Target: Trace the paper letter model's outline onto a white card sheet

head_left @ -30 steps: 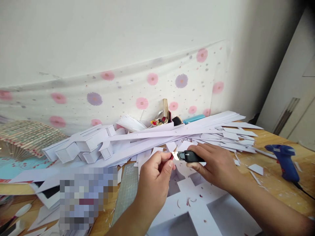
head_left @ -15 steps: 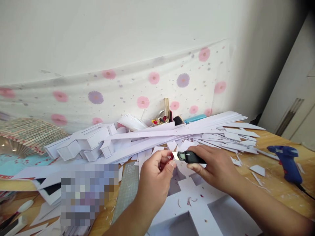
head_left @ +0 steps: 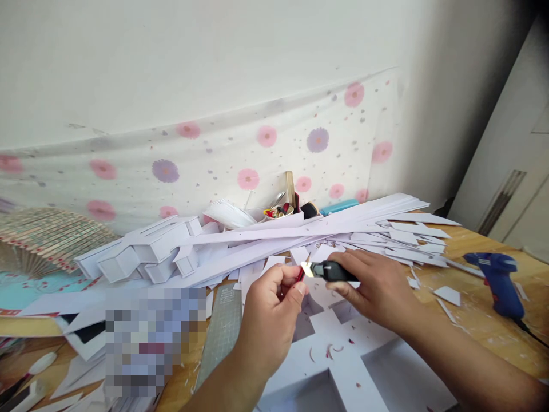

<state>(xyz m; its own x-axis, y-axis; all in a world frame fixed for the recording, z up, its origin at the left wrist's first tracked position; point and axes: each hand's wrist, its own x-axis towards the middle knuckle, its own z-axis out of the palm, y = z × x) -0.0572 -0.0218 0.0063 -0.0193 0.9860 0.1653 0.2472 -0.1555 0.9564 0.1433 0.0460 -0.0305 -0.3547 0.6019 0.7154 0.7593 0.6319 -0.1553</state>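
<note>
Hands pinch knife and red pencil.

White wall, plain, daylit. Clear flowered plastic sheet hung along its lower part. Wooden tabletop at 4 o'clock. Pale cabinet at 3 o'clock, shadowed corner beside it.

Wooden table strewn with white paper strips, a blue glue gun, a cutting mat
</note>
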